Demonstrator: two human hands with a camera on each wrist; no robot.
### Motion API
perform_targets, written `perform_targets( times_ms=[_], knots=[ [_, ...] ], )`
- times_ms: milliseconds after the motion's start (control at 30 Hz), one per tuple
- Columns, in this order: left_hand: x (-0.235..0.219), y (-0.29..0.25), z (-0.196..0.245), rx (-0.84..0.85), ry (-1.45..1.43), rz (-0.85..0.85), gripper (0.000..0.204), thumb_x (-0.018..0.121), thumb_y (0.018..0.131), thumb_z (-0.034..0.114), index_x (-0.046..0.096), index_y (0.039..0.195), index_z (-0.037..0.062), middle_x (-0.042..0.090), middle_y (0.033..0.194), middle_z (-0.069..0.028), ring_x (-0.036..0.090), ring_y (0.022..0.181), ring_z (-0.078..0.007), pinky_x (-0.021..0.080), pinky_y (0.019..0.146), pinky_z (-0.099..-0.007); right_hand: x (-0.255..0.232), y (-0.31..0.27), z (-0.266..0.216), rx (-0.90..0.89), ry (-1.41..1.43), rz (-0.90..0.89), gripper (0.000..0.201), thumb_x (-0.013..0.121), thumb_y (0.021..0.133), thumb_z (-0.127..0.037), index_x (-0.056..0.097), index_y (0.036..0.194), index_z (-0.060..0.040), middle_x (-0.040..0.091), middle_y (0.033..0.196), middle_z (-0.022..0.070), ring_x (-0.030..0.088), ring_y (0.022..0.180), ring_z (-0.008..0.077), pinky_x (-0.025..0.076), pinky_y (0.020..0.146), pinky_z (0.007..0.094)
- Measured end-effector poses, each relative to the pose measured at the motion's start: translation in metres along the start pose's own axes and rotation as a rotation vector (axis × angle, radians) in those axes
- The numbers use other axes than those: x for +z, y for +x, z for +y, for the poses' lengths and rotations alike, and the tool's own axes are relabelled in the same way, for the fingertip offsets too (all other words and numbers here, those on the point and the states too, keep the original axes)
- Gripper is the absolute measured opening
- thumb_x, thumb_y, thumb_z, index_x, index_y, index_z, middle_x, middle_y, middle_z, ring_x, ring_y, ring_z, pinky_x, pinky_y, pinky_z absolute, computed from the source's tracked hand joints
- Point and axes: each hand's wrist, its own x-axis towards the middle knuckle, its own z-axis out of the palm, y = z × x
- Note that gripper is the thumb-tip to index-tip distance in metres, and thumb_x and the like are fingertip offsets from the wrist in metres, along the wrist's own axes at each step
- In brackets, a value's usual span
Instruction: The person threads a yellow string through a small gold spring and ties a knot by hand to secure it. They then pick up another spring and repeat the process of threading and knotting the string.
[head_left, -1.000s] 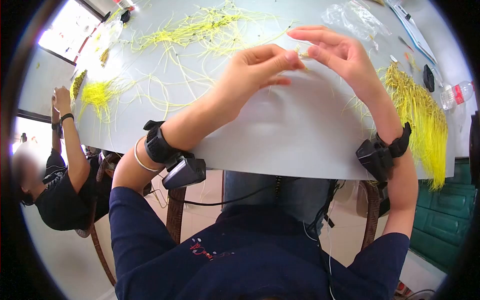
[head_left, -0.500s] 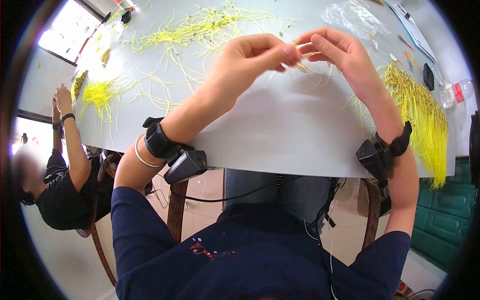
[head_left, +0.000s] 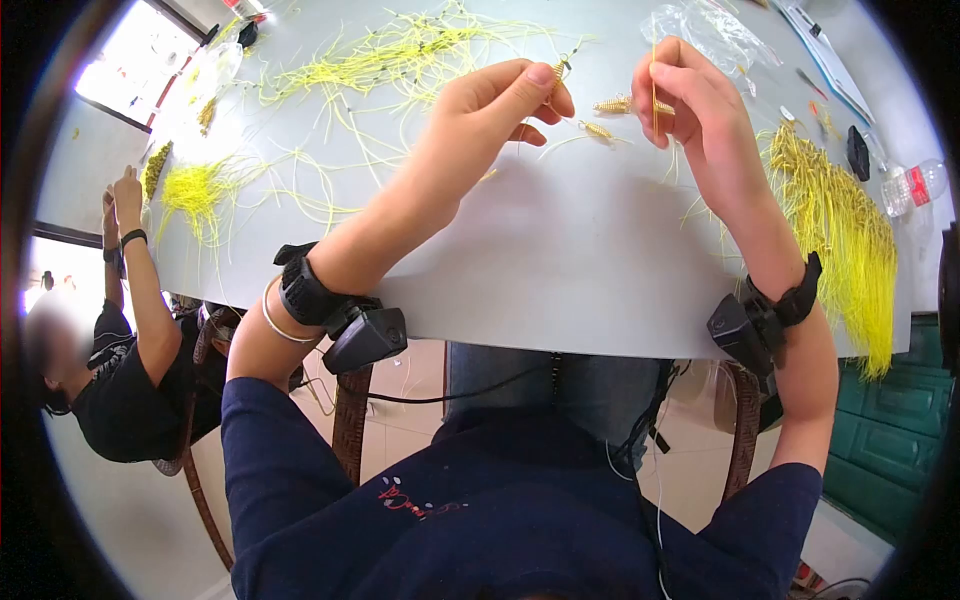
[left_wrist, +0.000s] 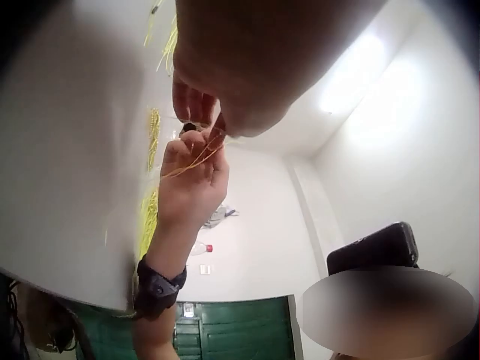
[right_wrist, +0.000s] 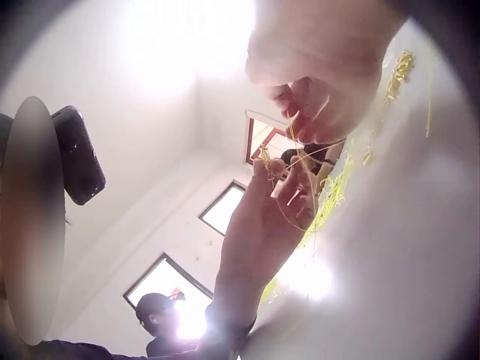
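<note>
My left hand [head_left: 495, 105] pinches a small gold coil spring [head_left: 560, 74] between thumb and finger. In the right wrist view the spring [right_wrist: 265, 159] stands up from the left fingertips, and thin yellow line runs from there toward the right hand. My right hand [head_left: 700, 105] is a short way off to the right, with yellow line [head_left: 655, 85] pinched between thumb and forefinger. The left wrist view shows thin line [left_wrist: 191, 163] crossing over the right hand's fingers. Between the hands, more gold springs [head_left: 612, 105] lie on the table [head_left: 560, 270].
A tangle of yellow line [head_left: 390, 55] spreads over the far left, with a yellow bunch [head_left: 195, 195] nearer. Tied yellow strands [head_left: 835, 230] hang over the right edge. A plastic bag [head_left: 710, 35], bottle [head_left: 915, 188] and clipboard [head_left: 825, 60] lie beyond. Another person [head_left: 130, 370] sits left.
The hands were close together over the springs and have moved apart. The spring in the left hand and the line in the right now show clearly, and springs on the table have come into view.
</note>
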Motion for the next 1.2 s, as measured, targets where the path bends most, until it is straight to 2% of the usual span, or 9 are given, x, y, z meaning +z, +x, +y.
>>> perform_targets(
  times_ms=[33, 100, 133, 333, 733, 867, 967, 1033, 1200],
  knots=[
    [0.0, 0.0, 0.0, 0.001, 0.0, 0.001, 0.035, 0.043, 0.094, 0.035, 0.058, 0.087, 0.0046, 0.055, 0.088, -0.001, 0.05, 0.09, -0.0087, 0.041, 0.079, -0.0265, 0.003, -0.002, -0.004, -0.001, 0.0, -0.001, 0.015, 0.048, 0.085, -0.018, 0.05, 0.073, -0.0074, 0.053, 0.069, 0.0008, 0.045, 0.057, 0.0059, 0.035, 0.052, 0.0204],
    [0.0, 0.0, 0.002, 0.0, 0.041, -0.005, 0.033, 0.045, 0.093, 0.034, 0.058, 0.086, 0.0053, 0.055, 0.086, -0.0003, 0.05, 0.086, -0.008, 0.041, 0.078, -0.0252, 0.007, -0.005, -0.01, 0.094, -0.172, -0.201, 0.018, 0.045, 0.085, -0.025, 0.043, 0.074, -0.0101, 0.047, 0.066, -0.001, 0.042, 0.059, 0.005, 0.03, 0.048, 0.02],
    [0.001, 0.0, 0.002, 0.0, 0.041, -0.005, 0.033, 0.045, 0.093, 0.034, 0.058, 0.086, 0.0053, 0.055, 0.086, -0.0003, 0.05, 0.086, -0.008, 0.041, 0.078, -0.0252, 0.009, -0.006, -0.007, 0.103, -0.181, -0.178, 0.019, 0.047, 0.083, -0.025, 0.042, 0.072, -0.0107, 0.045, 0.061, -0.0019, 0.04, 0.054, 0.0045, 0.028, 0.046, 0.019],
    [-0.001, 0.001, 0.0, -0.002, 0.103, 0.05, 0.029, 0.051, 0.09, 0.034, 0.059, 0.085, 0.0058, 0.057, 0.085, -0.0001, 0.05, 0.082, -0.0067, 0.041, 0.075, -0.0227, 0.009, -0.007, -0.003, 0.17, -0.193, -0.174, 0.018, 0.046, 0.081, -0.024, 0.04, 0.069, -0.0116, 0.045, 0.059, -0.002, 0.039, 0.053, 0.0031, 0.026, 0.045, 0.0181],
    [0.001, 0.0, -0.001, 0.002, 0.105, -0.037, 0.029, 0.053, 0.089, 0.034, 0.059, 0.085, 0.0056, 0.057, 0.084, -0.0002, 0.049, 0.078, -0.0063, 0.041, 0.075, -0.022, 0.01, -0.007, -0.002, 0.266, -0.167, -0.197, 0.016, 0.043, 0.081, -0.021, 0.041, 0.069, -0.0109, 0.046, 0.062, -0.0014, 0.04, 0.054, 0.0037, 0.028, 0.046, 0.0182],
    [0.001, 0.0, -0.001, -0.007, 0.113, -0.048, 0.029, 0.053, 0.089, 0.034, 0.06, 0.085, 0.0052, 0.057, 0.083, -0.0002, 0.049, 0.077, -0.0064, 0.041, 0.074, -0.0218, 0.013, -0.007, 0.0, 0.192, -0.133, -0.232, 0.015, 0.043, 0.084, -0.02, 0.045, 0.073, -0.0095, 0.047, 0.064, -0.0014, 0.043, 0.056, 0.0041, 0.031, 0.047, 0.0185],
    [0.002, -0.001, -0.001, -0.005, 0.134, -0.071, 0.03, 0.053, 0.089, 0.034, 0.06, 0.085, 0.0048, 0.057, 0.083, -0.0005, 0.048, 0.077, -0.0065, 0.04, 0.073, -0.0215, 0.019, -0.008, -0.003, 0.167, -0.193, -0.177, 0.014, 0.044, 0.086, -0.018, 0.049, 0.078, -0.0081, 0.047, 0.065, -0.0016, 0.044, 0.057, 0.0043, 0.034, 0.049, 0.0187],
    [0.002, -0.001, -0.001, 0.001, 0.149, -0.083, 0.031, 0.053, 0.089, 0.034, 0.06, 0.085, 0.0046, 0.057, 0.083, -0.0007, 0.048, 0.076, -0.0066, 0.04, 0.073, -0.0214, 0.019, -0.007, 0.001, 0.137, -0.125, -0.134, 0.01, 0.049, 0.084, -0.011, 0.055, 0.08, -0.0051, 0.051, 0.06, -0.0002, 0.045, 0.051, 0.0067, 0.036, 0.047, 0.0213],
    [0.002, 0.0, 0.0, -0.01, 0.153, -0.032, 0.032, 0.053, 0.088, 0.036, 0.06, 0.085, 0.0047, 0.058, 0.084, -0.001, 0.048, 0.077, -0.0067, 0.04, 0.074, -0.0214, 0.009, -0.005, -0.001, 0.202, -0.196, -0.174, 0.014, 0.044, 0.087, -0.016, 0.05, 0.079, -0.0058, 0.047, 0.063, -0.0016, 0.043, 0.055, 0.004, 0.034, 0.048, 0.0188]
  ],
)
